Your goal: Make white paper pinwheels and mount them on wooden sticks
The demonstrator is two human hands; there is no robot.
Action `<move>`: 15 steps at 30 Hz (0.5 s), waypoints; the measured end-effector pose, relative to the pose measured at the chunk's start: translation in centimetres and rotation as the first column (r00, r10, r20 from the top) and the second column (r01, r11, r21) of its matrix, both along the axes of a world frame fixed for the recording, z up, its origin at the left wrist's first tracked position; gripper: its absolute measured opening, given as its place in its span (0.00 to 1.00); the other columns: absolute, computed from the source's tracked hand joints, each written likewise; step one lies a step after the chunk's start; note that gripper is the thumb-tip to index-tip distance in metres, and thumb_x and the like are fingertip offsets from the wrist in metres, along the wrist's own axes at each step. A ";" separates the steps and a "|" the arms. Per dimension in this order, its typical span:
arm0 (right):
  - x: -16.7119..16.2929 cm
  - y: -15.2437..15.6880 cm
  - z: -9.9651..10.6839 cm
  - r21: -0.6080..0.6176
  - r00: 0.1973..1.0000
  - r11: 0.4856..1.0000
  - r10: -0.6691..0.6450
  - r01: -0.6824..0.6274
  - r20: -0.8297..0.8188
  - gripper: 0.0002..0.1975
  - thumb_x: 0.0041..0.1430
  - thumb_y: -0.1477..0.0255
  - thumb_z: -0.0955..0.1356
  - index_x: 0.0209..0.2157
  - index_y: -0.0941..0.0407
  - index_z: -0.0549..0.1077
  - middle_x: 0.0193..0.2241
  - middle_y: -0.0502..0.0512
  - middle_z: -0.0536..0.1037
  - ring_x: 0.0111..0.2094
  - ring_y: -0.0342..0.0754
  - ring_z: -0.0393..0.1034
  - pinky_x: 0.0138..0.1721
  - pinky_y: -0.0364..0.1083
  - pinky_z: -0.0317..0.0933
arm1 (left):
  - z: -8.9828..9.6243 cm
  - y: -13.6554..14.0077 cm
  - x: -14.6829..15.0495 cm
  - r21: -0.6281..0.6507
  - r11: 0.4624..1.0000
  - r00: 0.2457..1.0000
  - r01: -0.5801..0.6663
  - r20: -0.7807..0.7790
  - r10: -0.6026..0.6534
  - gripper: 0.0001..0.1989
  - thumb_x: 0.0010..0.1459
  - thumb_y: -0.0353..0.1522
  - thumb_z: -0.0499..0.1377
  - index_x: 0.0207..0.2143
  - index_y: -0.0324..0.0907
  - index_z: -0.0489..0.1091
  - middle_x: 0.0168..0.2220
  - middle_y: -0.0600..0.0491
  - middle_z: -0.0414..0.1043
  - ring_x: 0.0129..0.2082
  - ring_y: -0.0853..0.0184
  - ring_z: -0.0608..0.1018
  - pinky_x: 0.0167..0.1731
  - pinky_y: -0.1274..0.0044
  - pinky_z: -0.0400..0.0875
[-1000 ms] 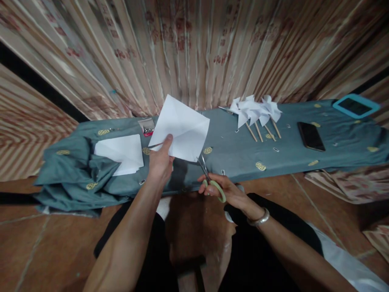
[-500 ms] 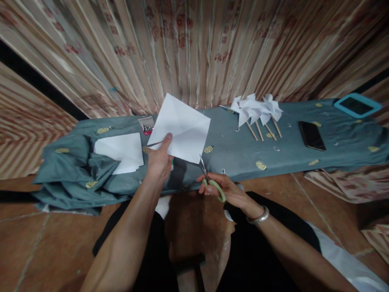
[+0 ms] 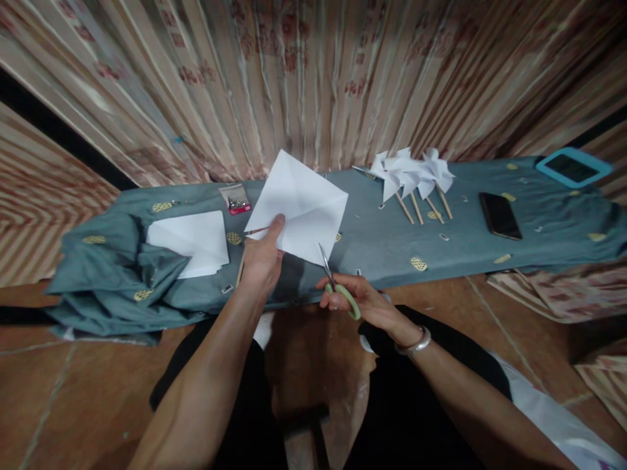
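Note:
My left hand grips a square sheet of white paper with the thumb on top, holding it above the cloth-covered surface. Creases run across the sheet, and a slit opens at its left corner by my thumb. In my right hand is a pair of scissors with light green handles. Their blades reach the paper's lower corner; whether they are cutting into it I cannot tell. My fingers are in the handle loops.
White paper pinwheels on wooden sticks lie at the back right. A black phone and a blue-framed tablet are further right. Stacked white paper lies left, near a small box of metal pins. Pleated curtains hang behind.
The paper and my left hand have shifted slightly right, bringing the lower corner further over the scissor blades. The pin box is now uncovered.

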State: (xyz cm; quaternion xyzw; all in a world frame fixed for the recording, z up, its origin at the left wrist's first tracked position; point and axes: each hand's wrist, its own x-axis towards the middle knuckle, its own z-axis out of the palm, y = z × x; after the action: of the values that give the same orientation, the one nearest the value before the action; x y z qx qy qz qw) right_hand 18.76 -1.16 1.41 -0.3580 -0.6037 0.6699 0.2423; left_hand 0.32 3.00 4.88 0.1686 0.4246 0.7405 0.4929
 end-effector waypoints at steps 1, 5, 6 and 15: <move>0.0 0.0 0.0 0.004 1.000 1.000 0.001 -0.001 0.002 0.22 0.54 0.55 0.70 0.41 0.58 0.74 0.29 0.51 0.75 0.27 0.41 0.65 0.28 0.42 0.59 | 0.1 -0.1 0.0 -0.001 1.000 1.000 0.005 0.000 -0.005 0.11 0.52 0.22 0.63 0.38 0.40 0.76 0.42 0.49 0.80 0.48 0.62 0.79 0.52 0.70 0.72; 0.0 0.0 -0.1 0.017 1.000 1.000 -0.001 0.001 -0.015 0.19 0.55 0.56 0.70 0.40 0.58 0.74 0.28 0.51 0.75 0.26 0.41 0.65 0.27 0.42 0.59 | 0.3 -0.2 0.1 -0.002 1.000 1.000 0.007 0.000 -0.007 0.11 0.50 0.23 0.65 0.38 0.41 0.76 0.44 0.49 0.79 0.50 0.61 0.78 0.52 0.69 0.71; 0.0 0.0 -0.1 0.015 1.000 1.000 -0.007 0.007 -0.020 0.19 0.55 0.56 0.70 0.40 0.57 0.74 0.27 0.51 0.75 0.26 0.41 0.64 0.26 0.42 0.59 | 0.3 -0.2 0.1 -0.001 1.000 1.000 0.007 0.001 -0.007 0.12 0.50 0.23 0.65 0.38 0.40 0.76 0.44 0.48 0.79 0.50 0.61 0.78 0.52 0.69 0.71; -0.3 0.0 0.2 -0.024 0.998 0.999 -0.040 0.039 -0.056 0.19 0.48 0.58 0.74 0.37 0.57 0.76 0.23 0.46 0.73 0.23 0.39 0.63 0.25 0.40 0.57 | -0.2 -0.1 -0.3 -0.018 1.000 1.000 0.001 0.018 -0.001 0.16 0.48 0.24 0.66 0.42 0.40 0.75 0.45 0.47 0.79 0.49 0.59 0.78 0.51 0.68 0.72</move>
State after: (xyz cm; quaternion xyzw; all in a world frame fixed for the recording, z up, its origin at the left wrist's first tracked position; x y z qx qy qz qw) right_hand 18.44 -1.19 1.58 -0.3536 -0.5819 0.6815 0.2683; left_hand -0.02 2.94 4.71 0.1575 0.4266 0.7379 0.4987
